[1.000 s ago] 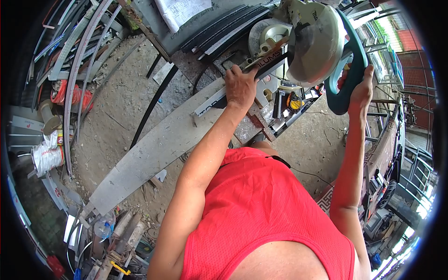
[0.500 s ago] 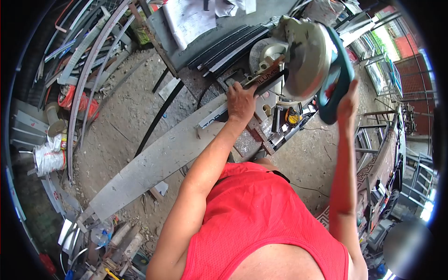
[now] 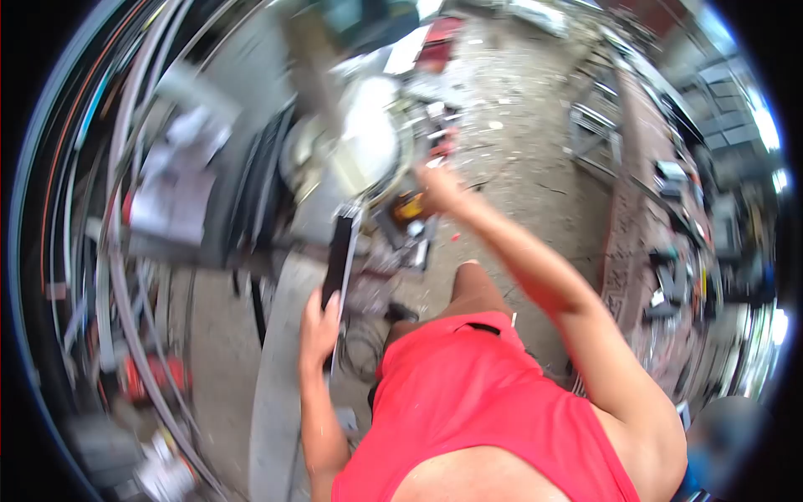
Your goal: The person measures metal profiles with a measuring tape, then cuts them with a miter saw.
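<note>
While in left hand — bright-edged strip

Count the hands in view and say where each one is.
2. The left hand holds the dark bar, left of centre; the right hand, blurred, is near the yellow tape measure. Others may be hidden in the blur.

Daylight glares white at the right edge; motion smears the pale round saw, and fisheye distortion bends the black-cornered view.
</note>
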A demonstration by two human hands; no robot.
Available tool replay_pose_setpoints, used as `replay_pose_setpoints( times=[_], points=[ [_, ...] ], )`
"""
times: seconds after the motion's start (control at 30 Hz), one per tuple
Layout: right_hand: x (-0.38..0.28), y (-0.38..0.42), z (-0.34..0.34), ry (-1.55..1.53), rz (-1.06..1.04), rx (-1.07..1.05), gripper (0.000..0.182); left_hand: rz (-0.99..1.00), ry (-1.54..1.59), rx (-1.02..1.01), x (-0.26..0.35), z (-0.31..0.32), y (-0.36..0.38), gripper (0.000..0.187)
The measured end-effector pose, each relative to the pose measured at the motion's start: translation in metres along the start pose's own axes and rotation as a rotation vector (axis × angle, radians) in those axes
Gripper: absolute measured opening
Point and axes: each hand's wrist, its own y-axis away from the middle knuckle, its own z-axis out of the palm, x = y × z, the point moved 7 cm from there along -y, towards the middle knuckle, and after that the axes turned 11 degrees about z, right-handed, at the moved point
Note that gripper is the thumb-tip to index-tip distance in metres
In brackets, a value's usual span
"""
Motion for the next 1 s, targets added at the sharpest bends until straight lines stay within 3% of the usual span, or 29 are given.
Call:
replay_pose_setpoints(
  times=[0.03,0.1,0.13,0.17,0.23,0.27,0.33,0.37,0.43,0.5,0.63,0.67,0.77,0.83,0.9,1.0],
  points=[
    [-0.012,0.011,0.027,0.226,-0.085,0.075,0.052,-0.064,0.082,-0.051,0.008,0.010,0.006,0.026],
    [-0.008,0.000,0.072,0.164,-0.038,0.218,0.054,-0.277,0.302,-0.085,-0.018,0.032,0.019,0.034],
    [-0.004,-0.029,0.105,0.058,-0.005,0.278,0.053,-0.276,0.356,-0.040,-0.009,0.046,0.017,0.040],
    [-0.011,-0.008,0.082,0.118,-0.124,0.234,0.050,-0.287,0.410,0.010,0.007,0.058,0.016,0.047],
    [-0.003,-0.006,0.087,-0.093,-0.230,0.536,0.056,-0.261,0.405,-0.044,0.041,0.079,0.010,0.063],
    [0.008,0.010,0.067,-0.101,-0.217,0.462,0.057,-0.142,0.424,-0.042,0.053,0.091,0.002,0.074],
    [0.044,0.042,0.034,-0.249,-0.172,0.385,0.059,-0.003,0.423,-0.093,0.093,0.125,-0.016,0.060],
    [0.057,0.057,0.033,-0.410,-0.131,0.383,0.060,0.006,0.344,-0.076,0.126,0.133,-0.020,0.053],
    [0.109,0.090,0.036,-0.884,-0.089,0.182,0.061,0.029,0.351,-0.087,0.145,0.170,-0.046,0.027],
    [0.159,0.139,0.021,-1.090,-0.041,0.050,0.063,0.103,0.363,-0.133,0.172,0.224,-0.068,0.028],
    [0.255,0.199,-0.012,-1.249,-0.030,-0.029,0.064,0.276,0.275,-0.490,0.191,0.373,-0.107,0.029],
    [0.287,0.203,-0.006,-1.239,0.052,0.052,0.062,0.199,0.296,-0.571,0.220,0.408,-0.099,0.024],
    [0.370,0.224,0.006,-1.231,0.207,0.161,0.059,0.250,0.106,-0.854,0.273,0.496,-0.088,0.023],
    [0.406,0.245,0.012,-1.337,0.335,0.150,0.056,0.388,-0.023,-1.035,0.305,0.545,-0.075,0.029],
    [0.444,0.270,0.010,-1.374,0.436,0.398,0.048,0.491,-0.088,-1.129,0.323,0.583,-0.062,0.031],
    [0.471,0.300,0.014,-1.344,0.554,0.460,0.052,0.651,-0.273,-1.244,0.345,0.624,-0.049,0.031]
  ],
)
